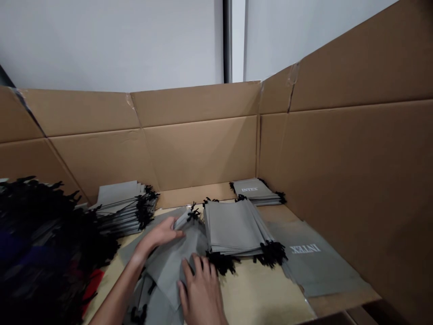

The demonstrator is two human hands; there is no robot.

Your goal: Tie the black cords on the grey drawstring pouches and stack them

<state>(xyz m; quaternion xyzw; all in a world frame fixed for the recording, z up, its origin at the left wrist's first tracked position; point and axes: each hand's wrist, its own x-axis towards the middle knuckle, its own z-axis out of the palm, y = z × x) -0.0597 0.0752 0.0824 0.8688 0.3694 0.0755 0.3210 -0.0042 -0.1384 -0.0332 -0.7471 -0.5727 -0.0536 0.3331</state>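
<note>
Pressing one gray drawstring bag point(169, 266) flat, the right hand point(201, 291) lies open with spread fingers on it while the left hand point(160, 234) pinches its upper edge, with three stacks of bags point(233, 228) beside and beyond, one loose bag point(318, 266) rightward, and a cardboard wall point(199, 153) farthest.

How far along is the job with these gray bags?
Done, it seems: three squared stacks of gray drawstring bags, the middle stack, left stack and back stack. In hand: the left hand and right hand are on a loose gray bag. Apparently left: a big heap of black-corded bags and a flat INTEX bag.
</note>
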